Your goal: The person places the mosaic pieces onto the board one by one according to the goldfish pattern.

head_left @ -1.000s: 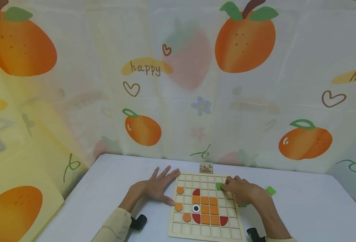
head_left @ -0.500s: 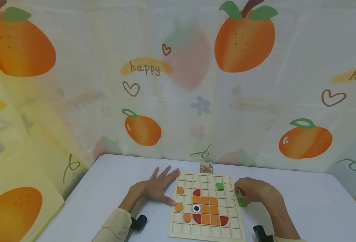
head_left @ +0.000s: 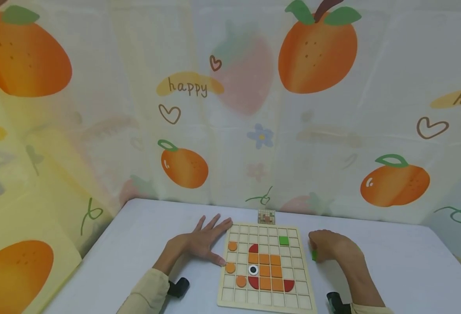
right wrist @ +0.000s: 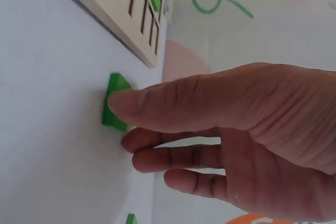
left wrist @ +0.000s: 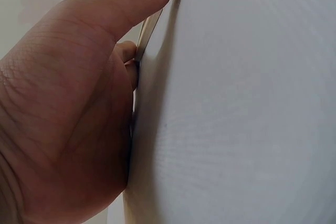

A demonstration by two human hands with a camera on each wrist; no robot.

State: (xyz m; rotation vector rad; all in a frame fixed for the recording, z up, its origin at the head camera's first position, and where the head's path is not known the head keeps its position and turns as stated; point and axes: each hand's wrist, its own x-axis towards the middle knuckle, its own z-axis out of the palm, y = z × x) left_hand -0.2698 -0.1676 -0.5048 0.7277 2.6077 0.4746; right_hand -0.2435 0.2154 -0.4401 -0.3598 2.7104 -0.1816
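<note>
Beside the right edge of a wooden grid board (head_left: 240,295), my right hand (head_left: 327,246) pinches a green square tile (right wrist: 114,103). Its thumb lies across the tile's face in the right wrist view, while the index finger is mostly hidden. My left hand (head_left: 205,243) rests spread at the board's left edge, its thumb and a fingertip touching the rim. On the board sit orange square tiles (head_left: 276,272), red rounded pieces (head_left: 253,248), a black-and-white eye piece (head_left: 253,270), orange discs (head_left: 232,246) and one green square (head_left: 283,240) near the upper right.
A small patterned card (head_left: 266,216) lies behind the board against the fruit-print cloth (head_left: 313,131). Another green tile (right wrist: 131,219) lies on the white table (head_left: 407,270), hidden behind the right hand in the head view.
My right hand has let go of the green square on the board, moved right off the board, and taken hold of another green tile on the table. The left hand has stayed put.
</note>
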